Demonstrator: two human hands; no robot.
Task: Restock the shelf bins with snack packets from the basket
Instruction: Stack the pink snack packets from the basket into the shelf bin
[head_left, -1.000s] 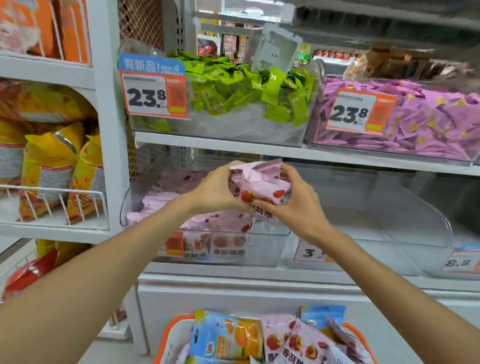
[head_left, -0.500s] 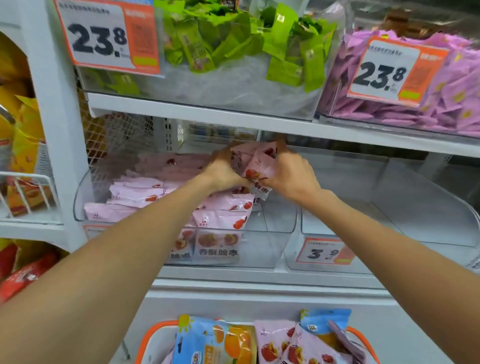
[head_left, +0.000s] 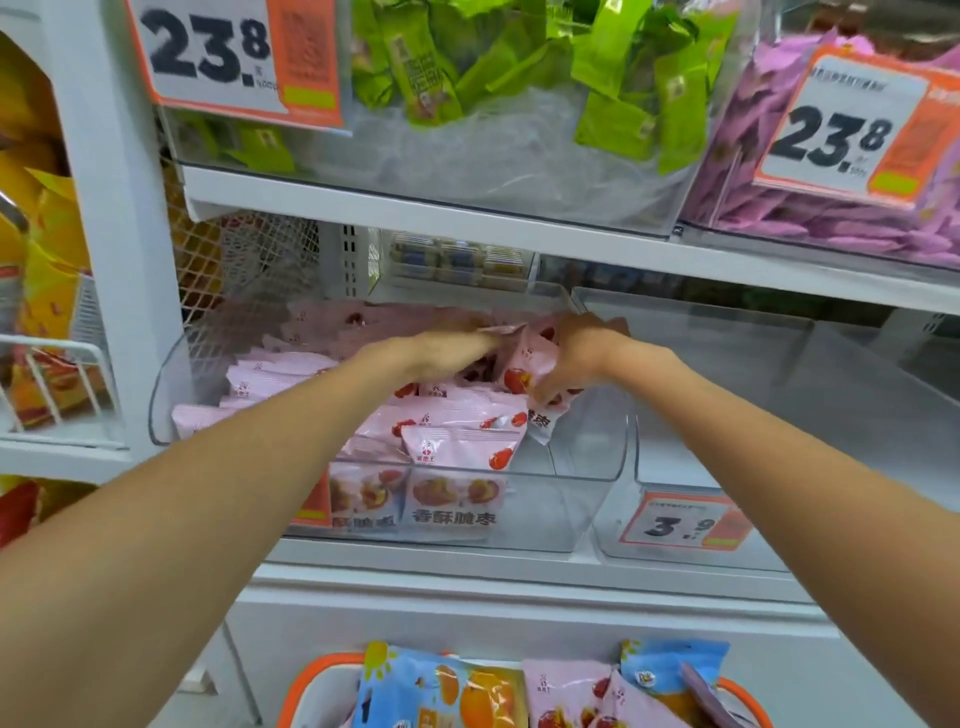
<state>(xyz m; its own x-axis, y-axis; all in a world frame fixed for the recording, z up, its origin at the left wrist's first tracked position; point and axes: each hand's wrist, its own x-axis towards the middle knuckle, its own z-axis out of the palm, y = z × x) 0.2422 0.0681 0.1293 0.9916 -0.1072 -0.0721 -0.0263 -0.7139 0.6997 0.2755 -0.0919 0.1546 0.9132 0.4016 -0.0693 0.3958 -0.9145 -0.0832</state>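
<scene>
Both my hands reach deep into a clear plastic shelf bin on the middle shelf. They hold a small bunch of pink snack packets with red fruit prints between them, just above the packets lying in the bin. My left hand grips the bunch from the left and my right hand grips it from the right. Several more pink packets fill the bin's left and front. The orange basket at the bottom edge holds blue and pink packets.
A second clear bin with a 3.9 price tag stands to the right. The shelf above carries bins of green packets and purple packets. Yellow bags sit in a wire rack at the left.
Both hands have carried the bunch of pink packets forward from in front of the shelf into the bin, and the view has moved closer.
</scene>
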